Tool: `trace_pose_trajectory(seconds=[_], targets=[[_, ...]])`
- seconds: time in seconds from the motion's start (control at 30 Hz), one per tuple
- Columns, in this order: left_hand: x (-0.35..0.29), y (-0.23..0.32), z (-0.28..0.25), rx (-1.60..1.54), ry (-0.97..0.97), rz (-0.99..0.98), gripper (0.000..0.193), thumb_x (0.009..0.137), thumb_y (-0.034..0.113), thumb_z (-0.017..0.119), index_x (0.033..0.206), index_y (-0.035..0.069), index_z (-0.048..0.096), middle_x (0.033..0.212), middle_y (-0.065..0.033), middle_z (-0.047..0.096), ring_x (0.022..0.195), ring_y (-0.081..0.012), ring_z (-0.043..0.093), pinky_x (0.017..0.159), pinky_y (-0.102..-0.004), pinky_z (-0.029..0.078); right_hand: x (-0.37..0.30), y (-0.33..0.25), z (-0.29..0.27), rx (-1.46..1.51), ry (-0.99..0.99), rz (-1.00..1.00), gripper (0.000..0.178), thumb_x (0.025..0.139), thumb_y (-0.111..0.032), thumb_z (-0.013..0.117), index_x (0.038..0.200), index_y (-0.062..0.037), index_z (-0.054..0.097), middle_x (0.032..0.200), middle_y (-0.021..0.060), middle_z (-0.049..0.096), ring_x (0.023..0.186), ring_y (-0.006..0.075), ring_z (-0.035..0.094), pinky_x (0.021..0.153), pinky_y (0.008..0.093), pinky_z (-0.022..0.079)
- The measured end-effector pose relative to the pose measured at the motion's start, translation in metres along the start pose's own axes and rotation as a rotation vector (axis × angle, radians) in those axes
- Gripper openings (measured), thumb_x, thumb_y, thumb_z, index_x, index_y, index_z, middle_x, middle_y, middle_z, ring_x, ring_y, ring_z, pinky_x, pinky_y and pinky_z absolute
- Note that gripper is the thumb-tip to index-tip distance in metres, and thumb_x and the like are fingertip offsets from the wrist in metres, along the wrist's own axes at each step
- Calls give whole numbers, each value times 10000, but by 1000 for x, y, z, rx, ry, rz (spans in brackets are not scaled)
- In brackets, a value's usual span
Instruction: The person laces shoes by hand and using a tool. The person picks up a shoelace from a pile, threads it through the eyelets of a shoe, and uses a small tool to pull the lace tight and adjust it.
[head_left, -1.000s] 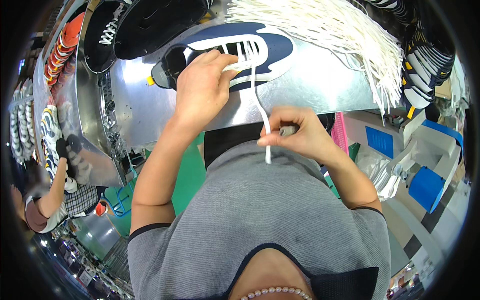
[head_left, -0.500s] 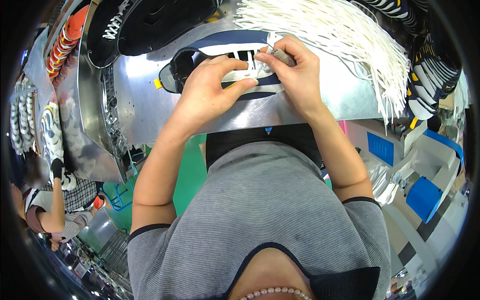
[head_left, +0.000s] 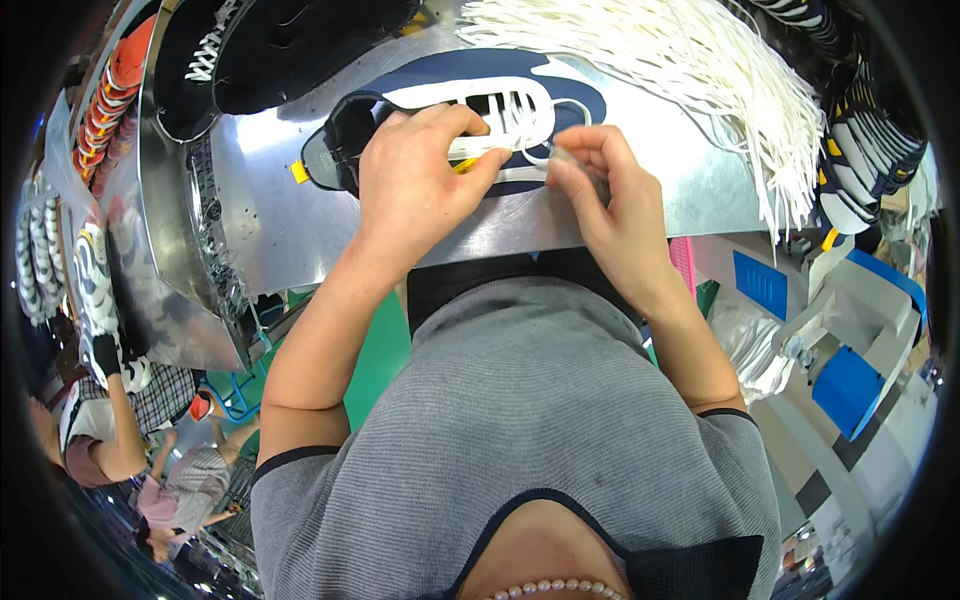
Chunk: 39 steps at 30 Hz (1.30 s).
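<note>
On the metal table (head_left: 690, 185), close to its near edge, the navy-and-white shoe upper (head_left: 450, 92) lies roughly lengthwise along that edge, toe to the right; it looks light and floppy, best held by its eyelet rim. The left hand (head_left: 420, 180) pinches that rim's near side. The right hand (head_left: 615, 195) has its fingertips at the soft-looking white lace (head_left: 573, 101); blur hides whether they grip it.

Shoe workshop: stacked uppers (head_left: 868, 150), heaped laces (head_left: 655, 70)
</note>
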<state>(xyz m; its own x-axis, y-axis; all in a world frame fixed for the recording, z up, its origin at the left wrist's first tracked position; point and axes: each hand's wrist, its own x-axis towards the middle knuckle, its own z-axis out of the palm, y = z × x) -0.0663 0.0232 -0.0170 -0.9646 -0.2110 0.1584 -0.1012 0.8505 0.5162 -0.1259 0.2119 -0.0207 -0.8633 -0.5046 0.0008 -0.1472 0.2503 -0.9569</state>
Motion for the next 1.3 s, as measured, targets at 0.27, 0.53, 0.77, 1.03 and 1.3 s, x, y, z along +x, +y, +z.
trace_pose_trajectory(seconds=[0.27,0.53,0.77,1.03,1.3], targets=[[-2,2,1,18,4,8,269,752,305,767,872,72,710,861,-80,698,786,-318,635,744,-413,495,-5,12,5,-10,-89,57,147,947,-114,638,988,4,560,808,142,710,717,257,714,639,335,529],[-15,3,10,-176,-22,143,180,763,160,765,869,47,674,807,-115,640,753,-331,630,690,-400,491,2,16,36,-368,16,-140,201,919,-107,614,1003,7,472,678,178,639,669,372,672,606,448,526],[-36,-5,-1,74,206,271,165,721,93,782,847,76,677,728,-49,562,673,-247,562,614,-368,453,-15,-19,-54,-360,-370,215,228,873,-170,716,1048,-62,618,817,81,700,728,159,691,589,299,503],[-47,-1,-5,142,227,450,221,692,-37,730,890,48,679,711,-46,565,651,-228,546,576,-335,462,24,-32,14,-752,-312,-477,208,826,-94,652,1032,-72,648,775,149,684,737,299,676,617,352,523],[-42,-3,-6,-15,179,393,139,712,15,744,809,49,650,690,-63,509,649,-240,526,541,-350,427,45,-28,13,-357,-356,-264,164,806,-155,717,962,-104,713,865,100,725,819,304,693,716,379,532]])
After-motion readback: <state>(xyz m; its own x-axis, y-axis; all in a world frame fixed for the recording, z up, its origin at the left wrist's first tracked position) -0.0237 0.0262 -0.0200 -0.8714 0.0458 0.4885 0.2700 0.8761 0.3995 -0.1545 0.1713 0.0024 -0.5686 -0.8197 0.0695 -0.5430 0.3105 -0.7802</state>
